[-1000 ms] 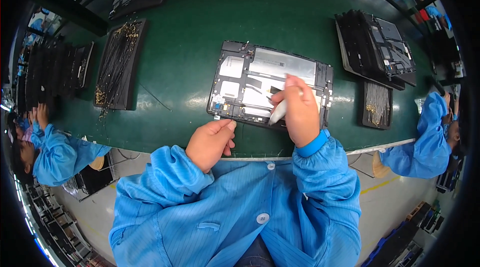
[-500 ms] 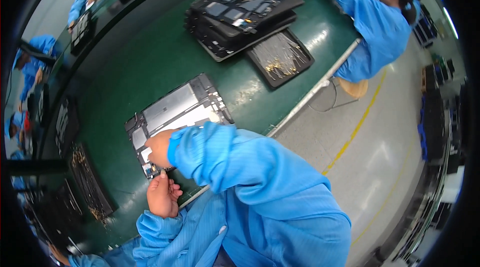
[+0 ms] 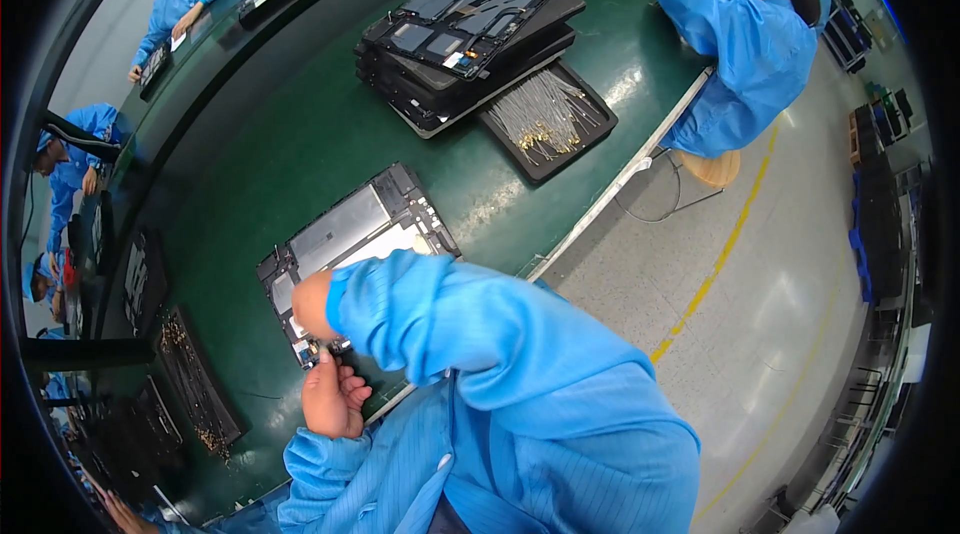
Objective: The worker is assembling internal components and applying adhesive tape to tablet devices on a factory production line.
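Observation:
An opened tablet-like device [image 3: 345, 229] lies on the green table in front of me, with a black frame, large grey panels and small parts along its edges. My right hand [image 3: 312, 304] is over its near left corner; the sleeve and the hand itself hide the fingers. Just below that corner is my left hand [image 3: 335, 399], thumb raised against the device's edge and fingers curled in. Whatever the left fingertips pinch, if anything, is too small to make out. Small parts with an orange-gold spot show between the two hands.
Beyond the device is a stack of similar opened devices on black trays [image 3: 430, 99]. Beside it, a black tray [image 3: 545, 169] holds thin cables with gold ends; another cable tray [image 3: 190, 384] lies at left. A co-worker in blue [image 3: 745, 54] sits at far right.
The whole view has shifted slightly, so the table things sit a little differently in the picture. Both hands stay at the same corner of the device; the left thumb remains at its edge.

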`<state>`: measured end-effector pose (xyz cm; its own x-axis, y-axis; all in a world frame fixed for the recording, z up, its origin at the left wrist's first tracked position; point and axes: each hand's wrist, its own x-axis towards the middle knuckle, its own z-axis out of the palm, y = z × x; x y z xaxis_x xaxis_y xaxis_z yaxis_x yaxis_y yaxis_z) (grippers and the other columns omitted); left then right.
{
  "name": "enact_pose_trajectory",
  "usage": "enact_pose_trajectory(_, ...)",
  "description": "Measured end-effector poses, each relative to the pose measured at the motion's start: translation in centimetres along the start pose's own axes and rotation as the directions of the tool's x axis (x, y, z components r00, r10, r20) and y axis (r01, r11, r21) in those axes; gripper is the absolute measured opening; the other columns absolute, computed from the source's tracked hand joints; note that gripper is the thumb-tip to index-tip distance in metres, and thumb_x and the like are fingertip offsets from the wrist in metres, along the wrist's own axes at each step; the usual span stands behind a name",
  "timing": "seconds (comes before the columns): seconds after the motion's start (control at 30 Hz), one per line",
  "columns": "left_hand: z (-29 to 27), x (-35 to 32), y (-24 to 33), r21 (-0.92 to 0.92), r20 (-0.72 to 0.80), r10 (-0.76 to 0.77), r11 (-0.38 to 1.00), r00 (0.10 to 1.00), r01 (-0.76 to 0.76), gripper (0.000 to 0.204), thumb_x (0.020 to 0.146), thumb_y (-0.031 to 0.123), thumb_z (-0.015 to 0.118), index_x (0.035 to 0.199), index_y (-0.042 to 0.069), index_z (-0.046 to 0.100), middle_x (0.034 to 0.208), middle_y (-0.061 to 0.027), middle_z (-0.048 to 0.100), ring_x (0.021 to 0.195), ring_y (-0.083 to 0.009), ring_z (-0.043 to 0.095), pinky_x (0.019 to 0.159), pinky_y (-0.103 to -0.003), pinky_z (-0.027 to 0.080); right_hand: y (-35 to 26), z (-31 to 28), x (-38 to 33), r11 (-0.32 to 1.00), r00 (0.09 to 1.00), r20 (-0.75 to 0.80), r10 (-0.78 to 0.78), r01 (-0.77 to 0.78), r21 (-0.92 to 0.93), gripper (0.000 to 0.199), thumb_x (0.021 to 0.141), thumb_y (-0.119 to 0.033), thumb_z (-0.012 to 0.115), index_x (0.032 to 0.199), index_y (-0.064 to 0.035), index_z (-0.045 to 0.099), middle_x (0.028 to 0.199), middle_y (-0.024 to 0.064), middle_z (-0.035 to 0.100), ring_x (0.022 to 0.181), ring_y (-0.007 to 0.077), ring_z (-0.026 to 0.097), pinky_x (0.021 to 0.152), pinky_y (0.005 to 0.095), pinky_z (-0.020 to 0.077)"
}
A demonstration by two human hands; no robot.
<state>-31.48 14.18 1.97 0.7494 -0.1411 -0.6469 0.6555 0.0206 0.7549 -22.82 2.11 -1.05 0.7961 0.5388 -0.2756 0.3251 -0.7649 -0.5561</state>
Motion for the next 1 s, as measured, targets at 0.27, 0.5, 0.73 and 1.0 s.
enact_pose_trajectory(0.27,0.5,-0.4,0.5,-0.058,-0.023,-0.031,0.998,0.999,0.029,0.042,0.081,0.043,0.041,0.082,0.001,0.044,0.061,-0.0061,0.048,0.047,-0.0133,0.049,0.040,-0.026,0.047,10.0,-3.9,-25.8,0.540,0.088,-0.764,0.639,-0.758,0.365,0.024,0.075,-0.016,0.046,0.094,-0.0044,0.055,0.089,0.0186,0.055,0.082,0.0316,0.052,0.073,0.0378,0.0420)
enact_pose_trajectory(0.5,0.5,-0.4,0.9,-0.035,-0.032,-0.045,0.998,0.998,0.044,0.034,0.081,0.036,0.044,0.081,0.002,0.046,0.061,-0.0048,0.050,0.047,-0.0121,0.050,0.039,-0.024,0.046,12.4,-0.2,-30.2,0.544,0.213,-0.835,0.508,-0.831,0.119,0.022,0.076,-0.023,0.050,0.095,-0.0139,0.055,0.098,0.0121,0.052,0.076,0.0323,0.053,0.067,0.0383,0.0443)
enact_pose_trajectory(0.73,0.9,-0.8,0.1,0.028,-0.022,0.029,0.999,0.999,-0.028,0.030,0.081,0.032,0.046,0.083,0.003,0.046,0.064,-0.0038,0.049,0.049,-0.0108,0.049,0.040,-0.023,0.046,12.2,0.3,-30.6,0.474,0.240,-0.875,0.420,-0.881,-0.014,0.016,0.076,-0.022,0.050,0.089,-0.0138,0.055,0.093,0.0072,0.054,0.066,0.0272,0.054,0.059,0.0345,0.0460)
enact_pose_trajectory(1.0,1.3,-0.9,0.1,0.132,-0.012,0.014,0.991,1.000,-0.012,0.028,0.081,0.031,0.046,0.086,0.003,0.046,0.070,-0.0035,0.047,0.053,-0.0096,0.046,0.044,-0.022,0.044,11.8,-0.2,-30.0,0.506,0.216,-0.855,0.472,-0.860,0.062,0.018,0.075,-0.020,0.050,0.090,-0.0113,0.054,0.089,0.0067,0.052,0.069,0.0276,0.054,0.059,0.0348,0.0456)
